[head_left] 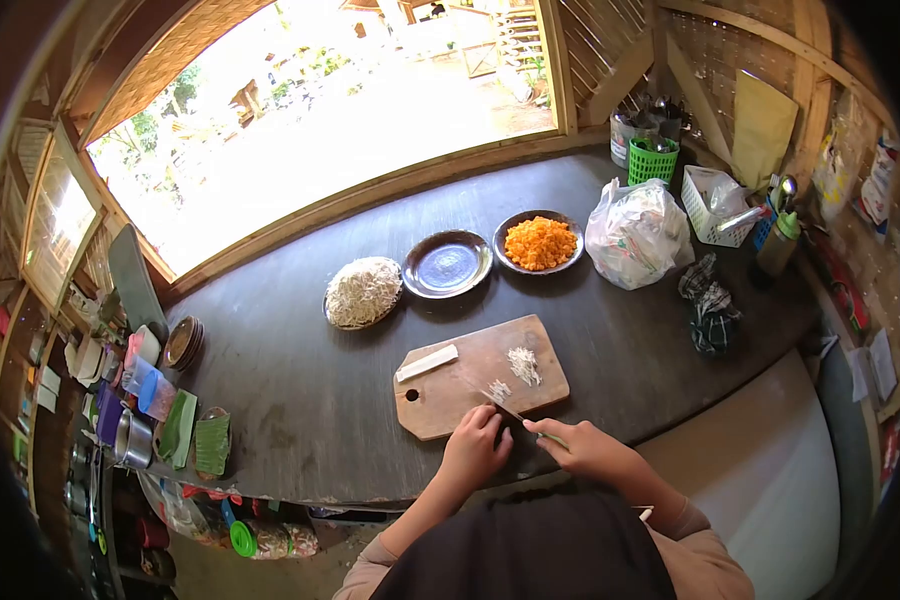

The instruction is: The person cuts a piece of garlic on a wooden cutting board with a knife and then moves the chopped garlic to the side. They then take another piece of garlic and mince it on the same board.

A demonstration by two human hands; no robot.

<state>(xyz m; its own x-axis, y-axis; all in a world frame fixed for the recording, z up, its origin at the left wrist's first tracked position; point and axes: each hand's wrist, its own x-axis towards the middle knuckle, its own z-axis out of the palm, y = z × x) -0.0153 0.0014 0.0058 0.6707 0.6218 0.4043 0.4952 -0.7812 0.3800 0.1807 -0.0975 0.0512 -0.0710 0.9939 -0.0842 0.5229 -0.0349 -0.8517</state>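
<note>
A wooden cutting board (445, 402) lies on the dark table in front of me. My right hand (575, 445) is closed around the handle of a knife (502, 404), its blade angled over the board's near edge. My left hand (477, 442) rests at that edge beside the blade, fingers curled; whatever they press on is hidden. A long white stick of vegetable (426, 363) lies at the board's far left. Toward the right are a small pile of white shreds (523, 367) and a few cut bits (498, 389) close to the blade.
Beyond the board stand a heaped plate of white shreds (364, 291), a bare dark plate (448, 265) and a plate of chopped orange food (540, 244). Right of them sit a plastic bag (638, 235), a dark cloth (711, 310) and a green basket (653, 160). Containers line the left edge.
</note>
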